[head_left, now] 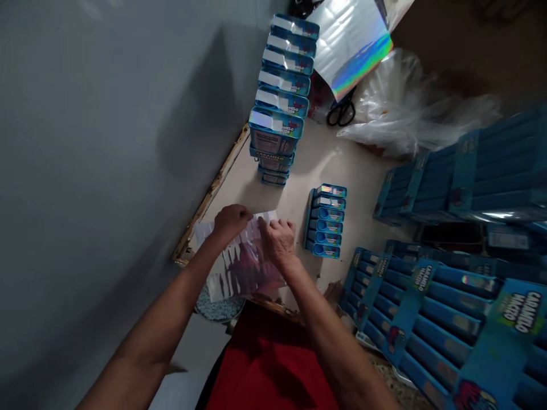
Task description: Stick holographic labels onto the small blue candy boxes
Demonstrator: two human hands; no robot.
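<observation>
A shiny, reflective sheet of stickers (248,259) lies slanted at the table's near edge, its upper part marked by pale strips. My left hand (233,221) is closed at the sheet's top edge, thumb and fingers pinched together. Close to its right, my right hand (278,238) has curled fingers gripping the sheet's upper right edge. Whether a single sticker is between the fingertips cannot be made out. Beside my right hand stands a tray of small blue boxes (327,219). The far two have shiny strips across their ends; the nearer ones show blue round openings.
A tall stack of blue boxes (277,134) stands by the wall. Black-handled scissors (341,114), a holographic sheet (354,45) and a clear plastic bag (397,102) lie at the back. Packed blue cartons (427,285) crowd the right. A round container of bluish bits (220,307) sits below the table edge.
</observation>
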